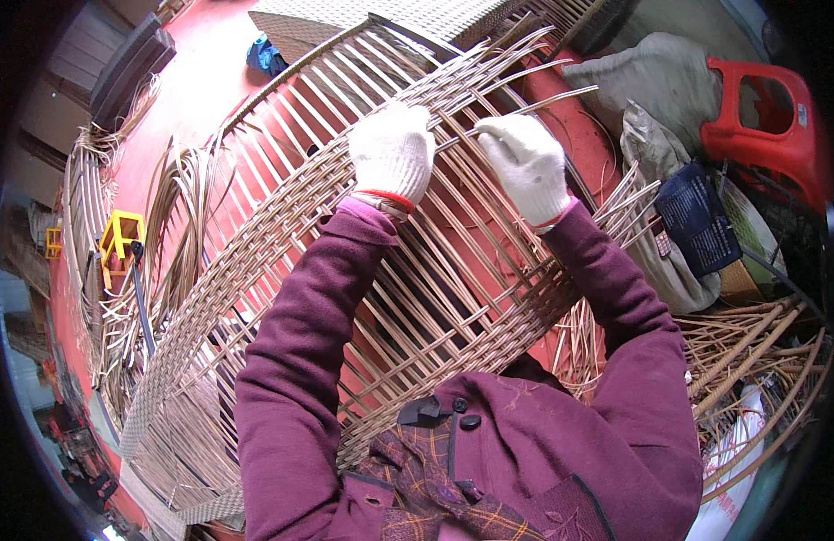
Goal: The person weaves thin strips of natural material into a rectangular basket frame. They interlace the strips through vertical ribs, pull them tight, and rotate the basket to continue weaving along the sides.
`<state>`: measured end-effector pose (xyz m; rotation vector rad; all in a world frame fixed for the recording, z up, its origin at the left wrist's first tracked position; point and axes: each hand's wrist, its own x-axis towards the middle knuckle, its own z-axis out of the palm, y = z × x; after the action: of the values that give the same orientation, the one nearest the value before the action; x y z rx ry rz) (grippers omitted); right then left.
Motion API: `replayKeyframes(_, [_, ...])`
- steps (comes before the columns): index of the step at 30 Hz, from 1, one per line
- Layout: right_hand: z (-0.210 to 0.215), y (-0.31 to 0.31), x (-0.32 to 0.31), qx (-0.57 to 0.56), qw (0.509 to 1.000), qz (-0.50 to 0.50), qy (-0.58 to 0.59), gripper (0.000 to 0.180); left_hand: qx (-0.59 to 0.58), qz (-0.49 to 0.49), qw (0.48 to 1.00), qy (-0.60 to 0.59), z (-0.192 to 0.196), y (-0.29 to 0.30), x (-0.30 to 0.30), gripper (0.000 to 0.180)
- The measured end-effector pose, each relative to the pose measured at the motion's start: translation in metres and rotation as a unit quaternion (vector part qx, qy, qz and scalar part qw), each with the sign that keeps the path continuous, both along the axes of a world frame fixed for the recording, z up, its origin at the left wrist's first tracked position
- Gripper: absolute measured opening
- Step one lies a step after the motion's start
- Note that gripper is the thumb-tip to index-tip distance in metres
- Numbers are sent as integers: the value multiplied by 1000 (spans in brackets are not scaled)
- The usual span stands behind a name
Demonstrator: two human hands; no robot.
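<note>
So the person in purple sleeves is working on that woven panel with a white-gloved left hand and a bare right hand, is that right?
Not quite: the right hand isn't bare; the head view shows it in a white glove too. The rest holds: purple sleeves, a white-gloved left hand, and the person working on the woven panel.

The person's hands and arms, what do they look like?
The left hand and right hand wear white knitted gloves with red-orange edges at the wrists. The long sleeves are plum-purple, with lots of soft, rumpled folds.
</note>
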<state>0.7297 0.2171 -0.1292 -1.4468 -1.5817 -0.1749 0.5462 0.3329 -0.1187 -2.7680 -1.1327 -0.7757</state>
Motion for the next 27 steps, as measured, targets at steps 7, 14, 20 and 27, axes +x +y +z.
replayKeyframes(7, [4, -12, -19, -74, 997, -21, -32, 21, 33, -40, 997, -66, -5, 2, -5, 10])
replayKeyframes(14, [20, -89, -112, -41, 981, 161, 104, 11, -233, -78, 957, -154, 8, 5, -9, 21])
replayKeyframes(20, [3, -134, -169, -104, 930, 312, 161, 13, -434, -119, 890, -76, 37, 12, -22, 31])
replayKeyframes(27, [-12, -153, -174, -152, 919, 329, 157, 12, -465, -143, 857, -172, 57, 16, -72, 27])
